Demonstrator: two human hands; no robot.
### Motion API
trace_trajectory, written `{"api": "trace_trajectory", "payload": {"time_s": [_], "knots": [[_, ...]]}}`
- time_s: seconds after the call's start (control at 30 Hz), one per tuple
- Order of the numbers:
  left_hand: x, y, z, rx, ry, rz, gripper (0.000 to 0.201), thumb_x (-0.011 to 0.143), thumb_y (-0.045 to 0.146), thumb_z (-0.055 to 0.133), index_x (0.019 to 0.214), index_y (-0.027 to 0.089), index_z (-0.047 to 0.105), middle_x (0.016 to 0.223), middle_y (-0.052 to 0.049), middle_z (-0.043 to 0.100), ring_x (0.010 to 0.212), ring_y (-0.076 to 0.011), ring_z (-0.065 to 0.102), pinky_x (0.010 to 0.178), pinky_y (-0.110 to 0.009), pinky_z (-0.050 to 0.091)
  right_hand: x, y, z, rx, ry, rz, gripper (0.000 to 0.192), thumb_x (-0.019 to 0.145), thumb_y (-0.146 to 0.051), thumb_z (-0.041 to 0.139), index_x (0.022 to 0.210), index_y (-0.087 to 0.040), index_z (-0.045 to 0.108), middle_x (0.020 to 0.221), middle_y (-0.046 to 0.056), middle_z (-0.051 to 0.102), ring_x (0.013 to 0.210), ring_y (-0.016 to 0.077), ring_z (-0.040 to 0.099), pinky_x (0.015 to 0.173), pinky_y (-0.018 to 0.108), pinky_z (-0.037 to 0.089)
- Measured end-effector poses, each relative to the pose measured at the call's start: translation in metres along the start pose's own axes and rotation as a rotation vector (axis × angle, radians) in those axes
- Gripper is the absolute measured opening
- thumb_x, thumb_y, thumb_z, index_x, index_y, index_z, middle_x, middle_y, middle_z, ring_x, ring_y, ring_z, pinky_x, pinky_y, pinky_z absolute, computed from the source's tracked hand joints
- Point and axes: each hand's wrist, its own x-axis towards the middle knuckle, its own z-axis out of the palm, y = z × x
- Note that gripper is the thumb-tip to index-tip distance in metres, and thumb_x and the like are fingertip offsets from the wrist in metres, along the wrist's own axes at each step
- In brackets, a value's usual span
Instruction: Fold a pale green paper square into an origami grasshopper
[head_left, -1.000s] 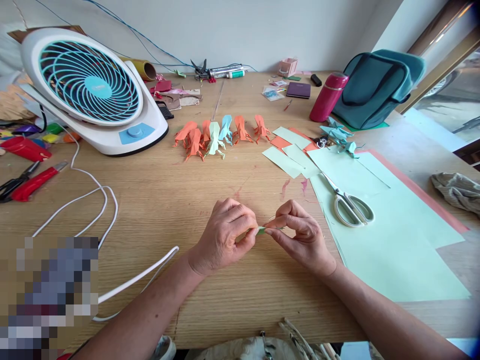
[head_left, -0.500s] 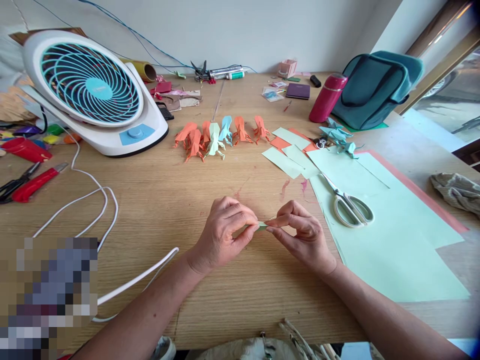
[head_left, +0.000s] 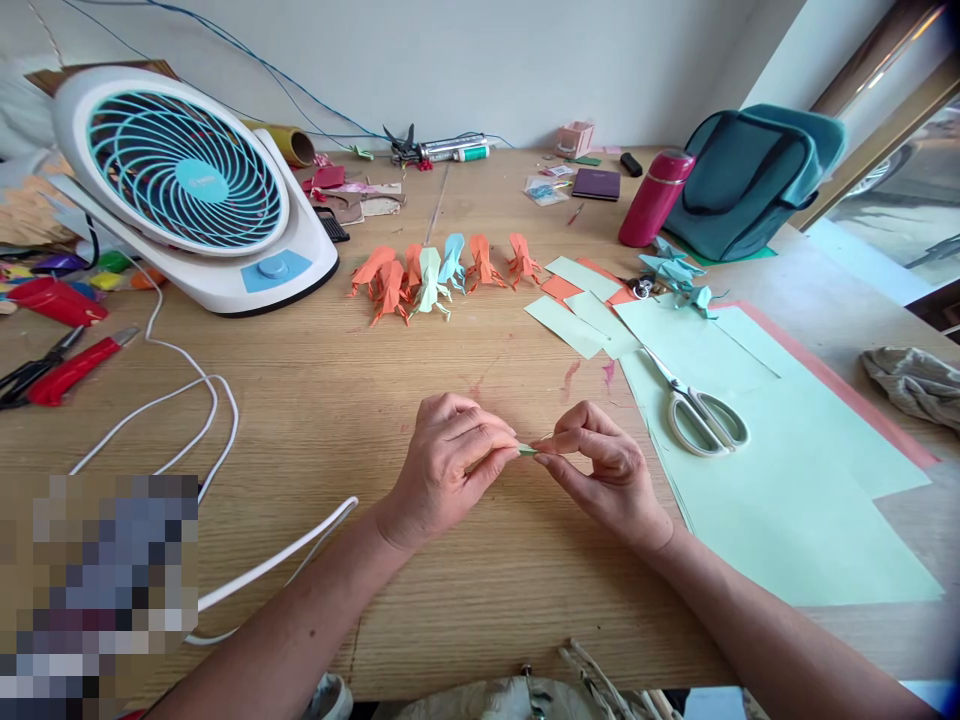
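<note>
Between my two hands, just above the wooden table [head_left: 315, 400], is a small folded piece of light green paper [head_left: 527, 450]. My left hand [head_left: 455, 460] pinches its left end between thumb and fingers. My right hand [head_left: 604, 470] grips the opposite end the same way, fingertips nearly meeting the left ones. Most of the paper is hidden behind the fingers. Beyond the hands stands a row of folded paper insects: several orange ones [head_left: 484, 262], a pale green one [head_left: 430, 282] and a light blue one [head_left: 453, 262].
On the right, white-handled scissors [head_left: 705, 420] lie on large light green sheets [head_left: 780, 530]. Cut paper strips [head_left: 566, 325] lie behind them, near blue paper insects [head_left: 671, 268], a pink bottle [head_left: 656, 200] and a teal bag [head_left: 742, 190]. A fan [head_left: 300, 265], white cable [head_left: 277, 560] and red-handled cutter [head_left: 79, 370] occupy the left.
Both hands stay nearly in place, still pinching the paper. The visible bit of green paper looks slightly narrower between the fingertips. The view has shifted very slightly.
</note>
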Motion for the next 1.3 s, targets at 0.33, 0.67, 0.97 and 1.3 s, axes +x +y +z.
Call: {"api": "trace_trajectory", "payload": {"time_s": [0.33, 0.67, 0.97, 1.3], "knots": [[-0.003, 0.004, 0.005, 0.053, -0.028, 0.068, 0.011, 0.09, 0.013, 0.065, 0.085, 0.022, 0.066, 0.089, 0.004, 0.075, 0.086, -0.017, 0.057, 0.087, -0.038, 0.037, -0.002, -0.003, 0.005, -0.033, -0.057, -0.049, 0.016, 0.088, -0.007, 0.063, 0.094, -0.022, 0.067, 0.086, 0.002, 0.054, 0.08, 0.0157, 0.056, 0.071, 0.03, 0.046], [0.0, -0.005, 0.002, 0.054, 0.039, -0.005, 0.006, 0.091, 0.019, 0.068, 0.086, 0.022, 0.066, 0.094, 0.001, 0.075, 0.088, -0.0177, 0.058, 0.087, -0.038, 0.042, 0.002, -0.002, 0.0, -0.053, -0.001, 0.022, 0.012, 0.092, -0.012, 0.062, 0.085, -0.021, 0.06, 0.08, 0.001, 0.056, 0.078, 0.0158, 0.053, 0.071, 0.031, 0.044], [0.001, -0.003, 0.003, 0.011, -0.012, 0.0, 0.011, 0.092, 0.016, 0.063, 0.082, 0.021, 0.063, 0.089, 0.001, 0.074, 0.085, -0.0169, 0.058, 0.086, -0.037, 0.041, 0.0, -0.002, 0.005, -0.047, -0.036, 0.007, 0.011, 0.09, -0.011, 0.064, 0.093, -0.022, 0.066, 0.087, 0.002, 0.057, 0.081, 0.0159, 0.056, 0.072, 0.031, 0.047], [-0.001, -0.009, 0.002, -0.01, 0.027, -0.026, 0.002, 0.09, 0.022, 0.068, 0.09, 0.022, 0.067, 0.098, -0.003, 0.074, 0.091, -0.0192, 0.062, 0.088, -0.038, 0.044, 0.001, -0.002, 0.001, -0.061, 0.015, 0.061, 0.01, 0.093, -0.016, 0.063, 0.085, -0.021, 0.064, 0.082, 0.002, 0.059, 0.076, 0.0162, 0.056, 0.069, 0.032, 0.046]]}}
